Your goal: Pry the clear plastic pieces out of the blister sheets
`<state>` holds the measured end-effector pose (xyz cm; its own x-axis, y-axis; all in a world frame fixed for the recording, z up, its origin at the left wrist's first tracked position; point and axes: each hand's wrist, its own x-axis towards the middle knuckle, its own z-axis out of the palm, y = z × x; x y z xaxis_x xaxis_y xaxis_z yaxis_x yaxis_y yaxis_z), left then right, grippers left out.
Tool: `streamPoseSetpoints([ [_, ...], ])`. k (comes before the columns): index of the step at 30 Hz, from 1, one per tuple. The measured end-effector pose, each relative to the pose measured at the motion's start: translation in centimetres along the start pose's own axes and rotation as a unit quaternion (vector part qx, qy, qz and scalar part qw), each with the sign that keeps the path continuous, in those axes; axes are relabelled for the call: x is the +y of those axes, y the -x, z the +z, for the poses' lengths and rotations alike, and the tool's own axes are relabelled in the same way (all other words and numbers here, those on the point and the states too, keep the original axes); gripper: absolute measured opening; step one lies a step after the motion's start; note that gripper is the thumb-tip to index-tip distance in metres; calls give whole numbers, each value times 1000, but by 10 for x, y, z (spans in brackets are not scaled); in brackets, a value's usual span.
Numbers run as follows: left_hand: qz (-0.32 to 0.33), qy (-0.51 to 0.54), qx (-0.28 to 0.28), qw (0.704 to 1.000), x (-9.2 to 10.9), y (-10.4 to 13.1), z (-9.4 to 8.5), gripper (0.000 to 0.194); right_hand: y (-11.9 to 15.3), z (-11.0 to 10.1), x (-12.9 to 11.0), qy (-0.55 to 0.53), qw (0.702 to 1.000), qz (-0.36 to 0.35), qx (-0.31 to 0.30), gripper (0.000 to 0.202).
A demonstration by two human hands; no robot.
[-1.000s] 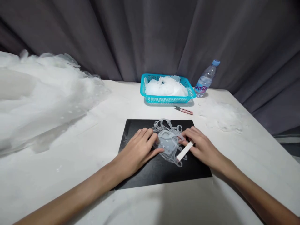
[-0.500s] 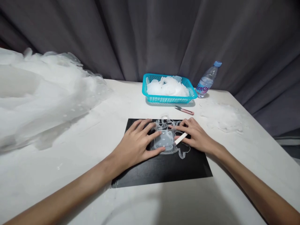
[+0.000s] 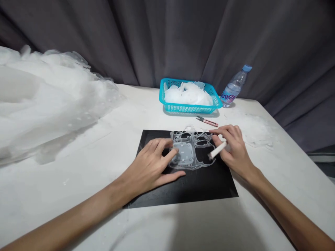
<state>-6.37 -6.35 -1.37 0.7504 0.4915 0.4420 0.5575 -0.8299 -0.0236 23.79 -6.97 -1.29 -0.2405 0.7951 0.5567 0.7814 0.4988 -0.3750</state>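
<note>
A thin, clear plastic sheet (image 3: 194,153) with cut-out openings lies on a black mat (image 3: 204,188). In its left part is a rounded, greyish translucent panel (image 3: 182,153) with small marks. My left hand (image 3: 154,162) rests at the panel's left side, fingers spread, index fingertip over it and thumb on the mat below. My right hand (image 3: 234,148) is at the sheet's right edge, closed around a short white stick-like tool (image 3: 217,150) that points down and left; its tip is blurred. The index fingertip is by the sheet's upper right corner.
Behind the mat lie pink-handled thread snips (image 3: 208,121). Farther back stand a turquoise basket (image 3: 191,108) of white translucent pieces and a water bottle (image 3: 235,87). A big heap of translucent sheets (image 3: 52,104) fills the left; a flat pile (image 3: 258,130) lies right.
My right hand has moved right with the white tool, and the sheet's right part now lies spread out flat. My left fingers have drawn back slightly. The view has shifted a little.
</note>
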Motion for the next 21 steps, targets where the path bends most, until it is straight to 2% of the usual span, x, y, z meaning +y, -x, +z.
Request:
streamPoseSetpoints([
  [2, 35, 51, -14, 998, 4, 2, -3, 45, 4, -3, -13, -53, 998, -21, -7, 26],
  [4, 76, 96, -30, 992, 6, 4, -4, 37, 8, -2, -22, -138, 988, -40, -64, 37],
  [6, 90, 124, -34, 988, 6, 6, -4, 38, 12, 3, -27, -229, 964, -40, -130, 44],
  [8, 82, 148, -35, 985, 5, 7, -3, 42, 13, 8, -30, -288, 943, -24, -167, 39],
  [11, 42, 210, -58, 975, 1, 8, -4, 46, 11, 10, -33, -301, 939, 8, -165, 17],
  [14, -13, 261, -96, 961, -4, 6, -5, 56, 9, 8, -34, -301, 937, 27, -174, 2],
  [17, -38, 270, -127, 954, -6, 6, -4, 63, 9, 6, -33, -308, 933, 32, -183, 6],
  [21, -20, 263, -126, 956, -5, 10, -1, 66, 10, 6, -30, -290, 941, 26, -172, 6],
])
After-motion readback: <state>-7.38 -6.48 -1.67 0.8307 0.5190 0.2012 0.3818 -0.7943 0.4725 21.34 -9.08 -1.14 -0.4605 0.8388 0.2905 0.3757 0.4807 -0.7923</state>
